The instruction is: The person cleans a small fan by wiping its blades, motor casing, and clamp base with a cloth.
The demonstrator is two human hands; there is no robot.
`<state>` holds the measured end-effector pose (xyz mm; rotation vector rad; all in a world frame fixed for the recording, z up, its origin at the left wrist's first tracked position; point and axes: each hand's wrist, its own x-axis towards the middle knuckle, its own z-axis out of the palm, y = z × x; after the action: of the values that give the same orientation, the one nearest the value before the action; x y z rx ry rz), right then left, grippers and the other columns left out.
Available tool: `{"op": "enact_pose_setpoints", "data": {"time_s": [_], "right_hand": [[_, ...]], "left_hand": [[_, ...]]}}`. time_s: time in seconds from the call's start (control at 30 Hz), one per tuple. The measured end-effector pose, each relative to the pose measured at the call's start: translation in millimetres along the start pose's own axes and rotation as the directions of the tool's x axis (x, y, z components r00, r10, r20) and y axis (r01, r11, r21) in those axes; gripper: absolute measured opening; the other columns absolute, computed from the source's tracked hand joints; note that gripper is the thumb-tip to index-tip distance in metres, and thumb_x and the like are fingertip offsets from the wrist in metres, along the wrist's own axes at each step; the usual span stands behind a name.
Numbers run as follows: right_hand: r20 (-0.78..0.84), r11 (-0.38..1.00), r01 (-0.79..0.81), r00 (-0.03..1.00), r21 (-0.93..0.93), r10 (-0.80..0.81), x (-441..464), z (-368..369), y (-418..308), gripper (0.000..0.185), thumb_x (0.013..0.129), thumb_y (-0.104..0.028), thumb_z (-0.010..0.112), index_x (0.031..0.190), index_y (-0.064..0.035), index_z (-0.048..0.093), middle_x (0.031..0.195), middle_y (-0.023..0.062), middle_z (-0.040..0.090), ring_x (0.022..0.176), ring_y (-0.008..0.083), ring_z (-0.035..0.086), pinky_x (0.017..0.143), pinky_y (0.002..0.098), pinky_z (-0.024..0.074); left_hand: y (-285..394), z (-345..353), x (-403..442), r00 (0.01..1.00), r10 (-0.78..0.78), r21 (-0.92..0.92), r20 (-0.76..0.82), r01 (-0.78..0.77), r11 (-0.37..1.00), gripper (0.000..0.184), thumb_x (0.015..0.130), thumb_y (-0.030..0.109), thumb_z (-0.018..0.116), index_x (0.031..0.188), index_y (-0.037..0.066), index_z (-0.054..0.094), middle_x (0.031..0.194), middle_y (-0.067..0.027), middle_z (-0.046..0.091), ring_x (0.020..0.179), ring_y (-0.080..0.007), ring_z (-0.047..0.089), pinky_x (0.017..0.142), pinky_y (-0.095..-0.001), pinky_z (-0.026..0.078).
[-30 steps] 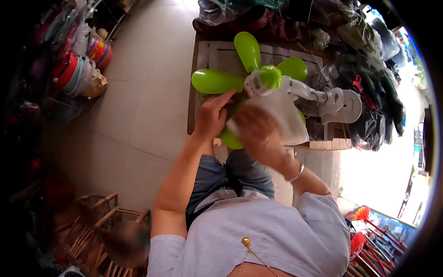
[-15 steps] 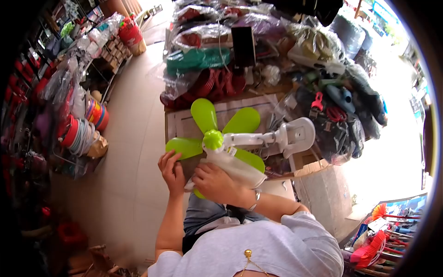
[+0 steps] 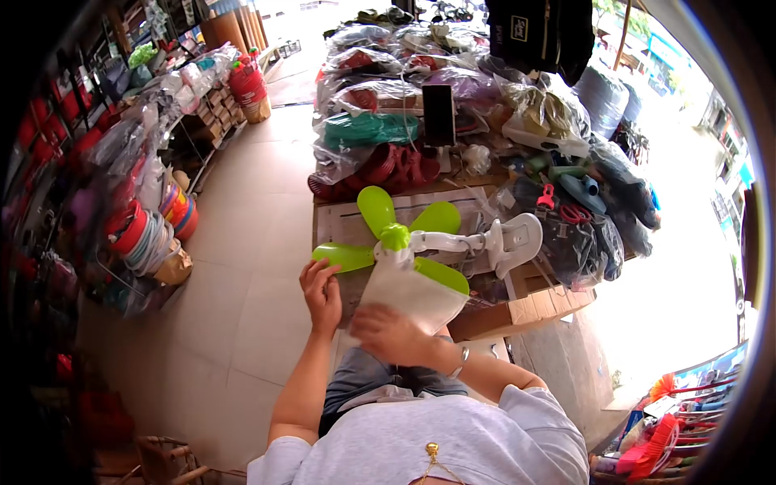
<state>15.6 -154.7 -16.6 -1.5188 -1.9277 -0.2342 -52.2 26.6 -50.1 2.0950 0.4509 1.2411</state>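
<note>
The fan (image 3: 395, 237) is in front of me, over the paper (image 3: 343, 217), its white base (image 3: 517, 246) out to the right. My left hand (image 3: 323, 293) has its fingertips at the outer end of one green blade (image 3: 347, 257); whether they clamp it or only rest there, I cannot tell. My right hand (image 3: 386, 331) blurs against the lower edge of the cloth (image 3: 420, 296), so I cannot tell that grip either. Beyond stands a phone (image 3: 439, 115)

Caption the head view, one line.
Left hand at a green fan blade; blurred right hand on the white cloth.
</note>
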Motion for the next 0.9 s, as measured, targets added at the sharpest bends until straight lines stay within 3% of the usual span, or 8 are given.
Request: {"op": "enact_pose_setpoints", "data": {"time_s": [0.07, 0.1, 0.17, 0.37, 0.77, 0.9], "right_hand": [[0.067, 0.978, -0.191, 0.978, -0.081, 0.197, 8.2, -5.4, 8.6, 0.020, 0.083, -0.020, 0.064, 0.096, -0.0054, 0.065, 0.108, 0.0094, 0.063, 0.114, 0.0262, 0.056, 0.102, 0.0421, 0.0411], [0.066, 0.982, -0.175, 0.981, -0.072, 0.180, 14.6, -2.1, 5.7, 0.020, 0.083, -0.020, 0.064, 0.096, -0.0054, 0.065, 0.108, 0.0094, 0.063, 0.114, 0.0262, 0.056, 0.102, 0.0421, 0.0411], [0.018, 0.945, -0.287, 0.956, -0.157, 0.294, 20.2, -4.8, 8.2, 0.022, 0.085, -0.022, 0.063, 0.100, -0.0047, 0.064, 0.112, 0.0096, 0.063, 0.115, 0.0272, 0.055, 0.102, 0.0422, 0.0407], [-0.011, 0.976, -0.185, 0.983, -0.115, 0.185, 5.6, 11.5, -8.9, 0.025, 0.083, -0.021, 0.067, 0.101, -0.0041, 0.064, 0.112, 0.0097, 0.064, 0.115, 0.0270, 0.056, 0.103, 0.0425, 0.0402], [-0.072, 0.975, -0.214, 0.975, -0.054, 0.210, 5.7, -15.5, 16.8, 0.023, 0.083, -0.016, 0.067, 0.101, -0.0015, 0.064, 0.114, 0.0120, 0.065, 0.116, 0.0305, 0.057, 0.102, 0.0447, 0.0415], [-0.064, 0.980, -0.197, 0.979, -0.037, 0.194, -3.5, -24.0, 18.7, 0.029, 0.084, -0.019, 0.066, 0.107, -0.0017, 0.063, 0.115, 0.0124, 0.064, 0.117, 0.0316, 0.055, 0.105, 0.0450, 0.0393]], "left_hand": [[-3.2, 1.5, 0.2, 1.000, 0.020, 0.023, -0.004, -0.020, 1.000, 0.026, 0.084, -0.004, 0.052, 0.100, 0.006, 0.070, 0.117, -0.0129, 0.064, 0.124, -0.0353, 0.045, 0.103, -0.0432, 0.038], [-1.9, -3.3, 0.4, 1.000, 0.018, 0.024, -0.006, -0.018, 1.000, 0.025, 0.084, -0.003, 0.053, 0.099, 0.006, 0.070, 0.117, -0.0131, 0.064, 0.123, -0.0355, 0.046, 0.103, -0.0434, 0.038], [-1.4, -0.4, 1.7, 0.999, 0.030, 0.009, -0.025, -0.030, 1.000, 0.022, 0.085, -0.002, 0.054, 0.098, 0.005, 0.070, 0.115, -0.0133, 0.065, 0.121, -0.0355, 0.047, 0.103, -0.0439, 0.038], [-4.5, 1.6, 1.5, 0.998, 0.039, -0.006, -0.040, -0.039, 0.999, 0.022, 0.085, -0.003, 0.054, 0.097, 0.005, 0.070, 0.116, -0.0128, 0.065, 0.120, -0.0354, 0.048, 0.103, -0.0435, 0.038], [2.7, 0.2, 2.0, 1.000, 0.016, 0.013, -0.013, -0.016, 1.000, 0.022, 0.086, -0.002, 0.054, 0.098, 0.007, 0.070, 0.117, -0.0117, 0.065, 0.123, -0.0355, 0.046, 0.104, -0.0439, 0.037], [3.6, -0.3, 1.8, 1.000, -0.002, 0.060, -0.008, 0.002, 0.998, 0.020, 0.086, -0.002, 0.055, 0.095, 0.006, 0.070, 0.118, -0.0116, 0.065, 0.123, -0.0357, 0.047, 0.105, -0.0443, 0.037]]}}
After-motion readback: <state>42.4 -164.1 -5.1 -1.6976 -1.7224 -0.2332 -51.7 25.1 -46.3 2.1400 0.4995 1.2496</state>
